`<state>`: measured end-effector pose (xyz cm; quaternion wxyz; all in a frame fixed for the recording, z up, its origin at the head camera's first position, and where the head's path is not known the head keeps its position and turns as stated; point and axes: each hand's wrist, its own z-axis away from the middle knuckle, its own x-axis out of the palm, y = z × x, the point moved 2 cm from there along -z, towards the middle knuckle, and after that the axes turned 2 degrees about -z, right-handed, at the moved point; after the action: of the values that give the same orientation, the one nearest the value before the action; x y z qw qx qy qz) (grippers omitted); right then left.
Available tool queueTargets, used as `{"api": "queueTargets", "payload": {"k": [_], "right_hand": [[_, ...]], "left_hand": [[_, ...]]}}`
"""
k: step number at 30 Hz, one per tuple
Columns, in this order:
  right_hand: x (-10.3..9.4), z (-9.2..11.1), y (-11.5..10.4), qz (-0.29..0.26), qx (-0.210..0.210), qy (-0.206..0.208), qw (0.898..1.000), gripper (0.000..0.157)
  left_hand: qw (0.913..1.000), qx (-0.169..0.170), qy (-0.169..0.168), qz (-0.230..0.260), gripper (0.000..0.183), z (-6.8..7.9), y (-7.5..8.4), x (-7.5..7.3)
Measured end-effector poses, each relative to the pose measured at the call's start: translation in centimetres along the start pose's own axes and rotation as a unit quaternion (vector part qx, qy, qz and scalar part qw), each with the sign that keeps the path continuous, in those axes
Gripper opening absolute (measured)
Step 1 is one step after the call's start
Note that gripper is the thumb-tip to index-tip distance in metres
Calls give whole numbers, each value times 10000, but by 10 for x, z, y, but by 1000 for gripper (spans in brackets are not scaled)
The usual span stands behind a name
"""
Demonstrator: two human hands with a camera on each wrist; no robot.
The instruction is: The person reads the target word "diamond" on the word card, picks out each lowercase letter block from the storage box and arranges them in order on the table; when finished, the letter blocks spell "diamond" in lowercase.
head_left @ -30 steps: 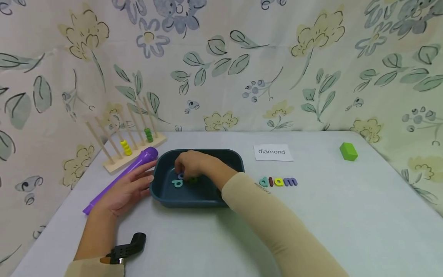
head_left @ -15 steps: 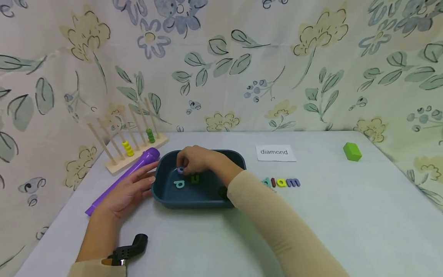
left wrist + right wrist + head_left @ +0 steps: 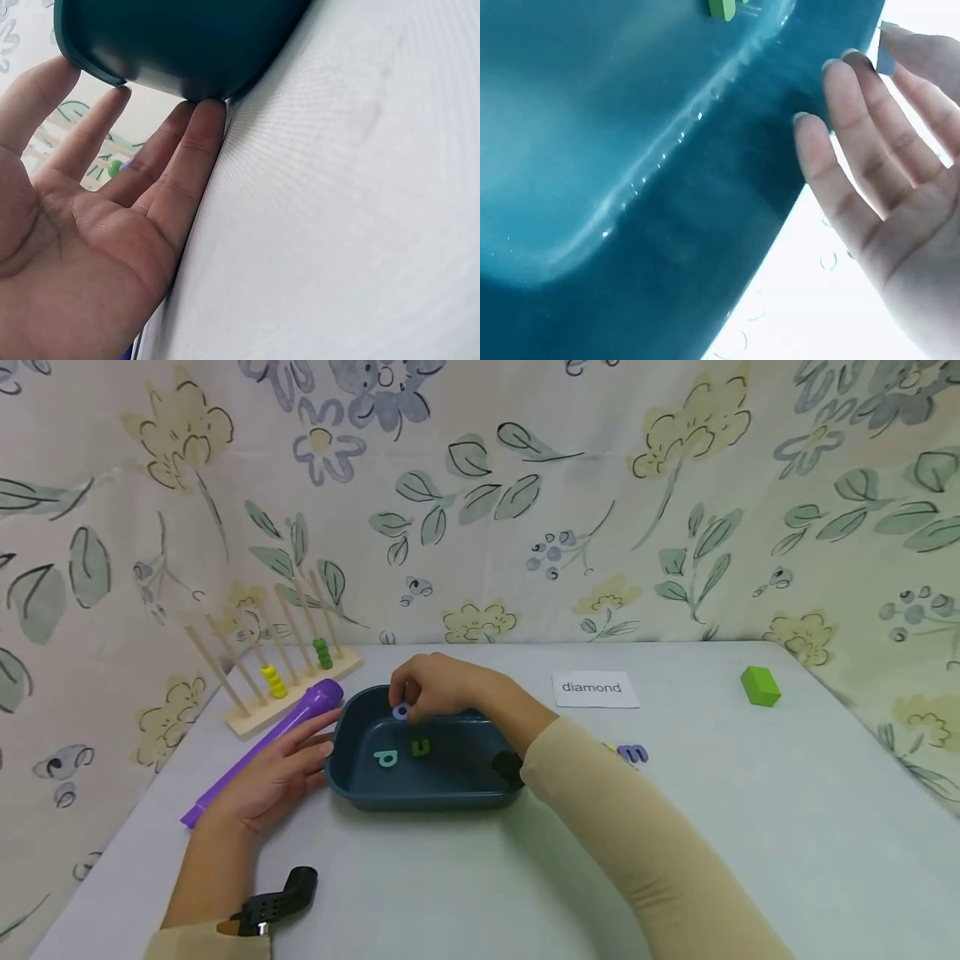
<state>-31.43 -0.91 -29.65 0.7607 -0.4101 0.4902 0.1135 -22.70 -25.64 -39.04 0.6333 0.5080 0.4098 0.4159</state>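
My right hand (image 3: 442, 685) pinches a small purple letter o (image 3: 401, 711) above the back of a dark teal tray (image 3: 427, 799). In the right wrist view, only a bluish edge of that letter (image 3: 886, 60) shows between thumb and fingers. A light teal letter (image 3: 386, 758), either p or d, lies on the tray floor beside a dark green u-shaped letter (image 3: 421, 748). My left hand (image 3: 273, 777) has its fingers extended, the tips touching the tray's left outer wall; the left wrist view shows this contact from below.
A card (image 3: 596, 689) reading "diamond" lies right of the tray. Before it sits a purple letter m (image 3: 632, 753); my sleeve hides its neighbours. A green block (image 3: 761, 686) stands far right. A purple microphone (image 3: 262, 756) and a wooden peg rack (image 3: 292, 685) are at left.
My right hand has lifted from the tray floor, moving slightly up and right with the purple letter. The green letter is now uncovered. My left hand stays in place.
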Motion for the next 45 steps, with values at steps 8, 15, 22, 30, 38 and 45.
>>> {"api": "queueTargets", "payload": {"k": [8, 15, 22, 30, 38, 45], "right_hand": [[-6, 11, 0, -7, -49, 145, 9999, 24], [-21, 30, 2, 34, 67, 422, 9991, 23], [-30, 47, 5, -139, 42, 705, 9974, 21], [-32, 59, 12, -379, 30, 842, 9957, 21], [-32, 70, 15, -434, -11, 978, 9943, 20], [-30, 79, 19, -474, -82, 1091, 9929, 22]], "left_hand": [[10000, 37, 5, 33, 60, 1, -3, 0], [10000, 48, -5, 47, 60, 0, -2, 1], [10000, 61, 0, 67, 59, 0, -3, -1], [9998, 50, -30, 176, 59, 2, -2, -1], [9995, 111, -106, 274, 58, 1, -1, -1], [9996, 145, -125, 219, 58, 0, -3, -2]]}}
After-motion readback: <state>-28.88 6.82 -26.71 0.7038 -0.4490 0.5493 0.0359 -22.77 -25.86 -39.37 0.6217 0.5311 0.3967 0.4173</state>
